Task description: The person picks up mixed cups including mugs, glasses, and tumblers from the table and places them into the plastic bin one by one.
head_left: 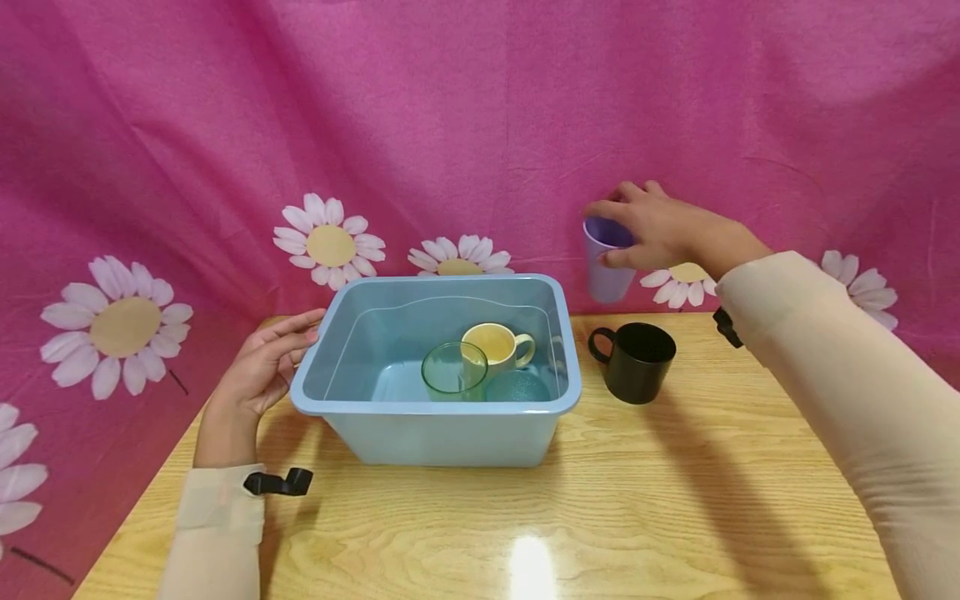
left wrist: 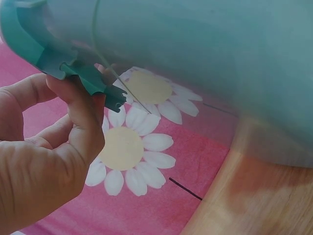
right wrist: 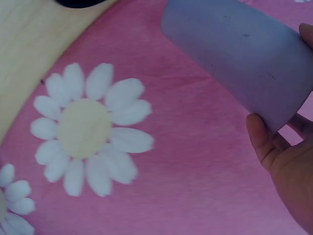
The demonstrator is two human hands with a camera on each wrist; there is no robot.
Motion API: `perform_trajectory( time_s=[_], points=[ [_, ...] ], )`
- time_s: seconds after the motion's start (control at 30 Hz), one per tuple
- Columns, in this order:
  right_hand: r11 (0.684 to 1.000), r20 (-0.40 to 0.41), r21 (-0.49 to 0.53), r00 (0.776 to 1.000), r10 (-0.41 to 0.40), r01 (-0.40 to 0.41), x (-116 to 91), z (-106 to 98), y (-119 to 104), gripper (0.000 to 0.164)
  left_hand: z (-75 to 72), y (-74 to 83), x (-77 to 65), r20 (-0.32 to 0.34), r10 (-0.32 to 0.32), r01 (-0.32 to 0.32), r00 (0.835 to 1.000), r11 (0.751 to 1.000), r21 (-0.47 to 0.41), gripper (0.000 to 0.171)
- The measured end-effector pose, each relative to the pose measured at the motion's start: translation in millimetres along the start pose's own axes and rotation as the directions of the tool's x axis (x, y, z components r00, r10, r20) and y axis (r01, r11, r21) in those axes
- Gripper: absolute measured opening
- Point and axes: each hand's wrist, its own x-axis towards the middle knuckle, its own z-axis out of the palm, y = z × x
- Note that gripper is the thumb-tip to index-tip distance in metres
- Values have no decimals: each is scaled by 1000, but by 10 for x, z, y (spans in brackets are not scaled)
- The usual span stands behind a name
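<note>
My right hand grips a purple tumbler near its rim, holding it upright in the air behind a black mug. In the right wrist view the tumbler sits between thumb and fingers. My left hand holds the left rim of a blue plastic basin; up close, the left hand has its fingers curled at the basin's edge. Inside the basin are a yellow mug, a clear green glass and a teal item, partly hidden by the front wall.
The basin and black mug stand on a light wooden table, the mug just right of the basin with its handle facing left. Behind hangs a pink cloth with white daisies, which also covers the left side.
</note>
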Motion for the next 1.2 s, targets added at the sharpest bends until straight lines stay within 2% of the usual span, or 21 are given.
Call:
perform_trajectory(
  time_s=[0.2, 0.67, 0.97, 1.2],
  points=[
    [996, -17, -43, 997, -73, 72, 101, -163, -188, 65, 5, -5, 5, 10, 8, -8, 1000, 1000, -7, 37],
    [981, -11, -112, 987, -162, 160, 264, -486, -744, 68, -12, 15, 0, 12, 5, -5, 1000, 1000, -13, 35],
    [969, -10, -121, 976, -218, 215, 402, -576, -1104, 70, -43, 13, -21, 17, 10, -10, 1000, 1000, -14, 36],
    [957, -3, -128, 965, -261, 259, 473, -560, -1371, 73, -40, 15, -25, 14, 8, -7, 1000, 1000, -22, 37]
  ],
)
